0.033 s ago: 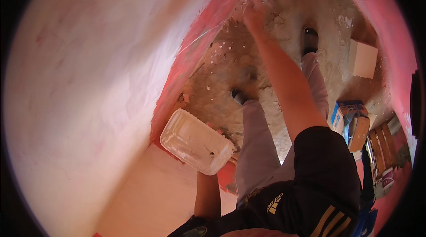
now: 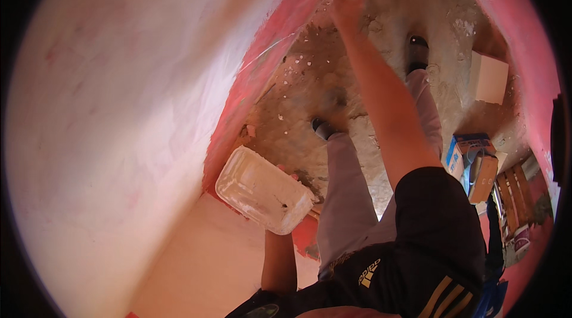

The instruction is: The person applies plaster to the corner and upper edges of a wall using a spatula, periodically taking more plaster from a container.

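My left hand [image 2: 292,173] holds a white, smeared rectangular tray [image 2: 262,190] from beneath at lower centre, its fingertips showing at the far rim. My right arm stretches far up to the top centre, where my right hand [image 2: 347,3] is blurred against the pink lower band of the wall [image 2: 268,32]. I cannot make out its fingers or what is in them. Above that band the wall is pale and patchy. My legs in grey trousers and dark footwear show below me on the stained, speckled floor [image 2: 381,109].
A white block [image 2: 488,79] lies at the right near a pink wall [image 2: 533,79]. Below it are a blue-and-white box [image 2: 456,157] with cardboard, a wooden slatted piece [image 2: 513,196] and some clutter. A peach-coloured surface [image 2: 179,258] fills the lower left.
My right hand has shifted slightly up along the wall, and the pale flat item glimpsed by it earlier is indistinct now. My left hand and the tray stay in place.
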Demonstrator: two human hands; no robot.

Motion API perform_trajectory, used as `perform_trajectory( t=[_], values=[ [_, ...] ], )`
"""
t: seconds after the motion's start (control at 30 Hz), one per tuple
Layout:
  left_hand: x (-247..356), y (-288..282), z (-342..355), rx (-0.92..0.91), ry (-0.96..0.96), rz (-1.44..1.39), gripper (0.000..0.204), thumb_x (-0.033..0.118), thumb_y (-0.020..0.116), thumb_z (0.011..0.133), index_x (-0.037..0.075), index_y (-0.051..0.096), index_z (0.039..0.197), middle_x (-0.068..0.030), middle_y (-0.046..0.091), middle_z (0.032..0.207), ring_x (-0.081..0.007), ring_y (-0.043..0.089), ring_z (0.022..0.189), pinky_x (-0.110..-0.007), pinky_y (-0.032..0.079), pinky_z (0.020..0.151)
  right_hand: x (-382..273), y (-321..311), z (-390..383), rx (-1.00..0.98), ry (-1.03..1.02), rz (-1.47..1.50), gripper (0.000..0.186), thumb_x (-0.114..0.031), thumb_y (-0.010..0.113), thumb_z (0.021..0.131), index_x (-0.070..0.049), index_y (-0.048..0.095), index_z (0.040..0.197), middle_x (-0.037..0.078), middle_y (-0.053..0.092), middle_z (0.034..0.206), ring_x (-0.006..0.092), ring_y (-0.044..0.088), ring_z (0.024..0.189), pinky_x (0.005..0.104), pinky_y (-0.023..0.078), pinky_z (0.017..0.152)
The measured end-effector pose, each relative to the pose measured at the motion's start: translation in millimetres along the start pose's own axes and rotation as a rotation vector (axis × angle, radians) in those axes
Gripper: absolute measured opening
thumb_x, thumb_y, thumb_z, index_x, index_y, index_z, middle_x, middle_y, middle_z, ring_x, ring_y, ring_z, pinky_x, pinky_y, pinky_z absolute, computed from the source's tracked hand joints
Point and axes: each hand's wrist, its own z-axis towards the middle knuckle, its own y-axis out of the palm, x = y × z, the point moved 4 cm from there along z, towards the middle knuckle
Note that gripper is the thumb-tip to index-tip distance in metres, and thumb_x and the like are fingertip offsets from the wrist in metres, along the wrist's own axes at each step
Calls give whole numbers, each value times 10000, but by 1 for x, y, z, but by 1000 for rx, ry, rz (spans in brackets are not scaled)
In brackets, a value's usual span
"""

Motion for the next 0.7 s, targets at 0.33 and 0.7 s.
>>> perform_trajectory(
  t=[0.33,0.7],
  values=[
    [-16,12,-5,133,-69,2,744,530,634,874,113,379,1434,-176,431,1408,-448,457,1244,-649,409,996,-28,22,-161,-532,-439,56,619,-26,566,801,-266,549,1371,186,678,913,339,658,726,448,517,631],
    [-92,113,61,-86,-154,66,798,530,659,857,130,342,1469,-177,358,1470,-490,437,1240,-704,414,940,-101,-113,295,-68,-178,388,157,-169,567,932,-31,642,935,51,557,601,194,542,523,360,434,484]
  ],
)
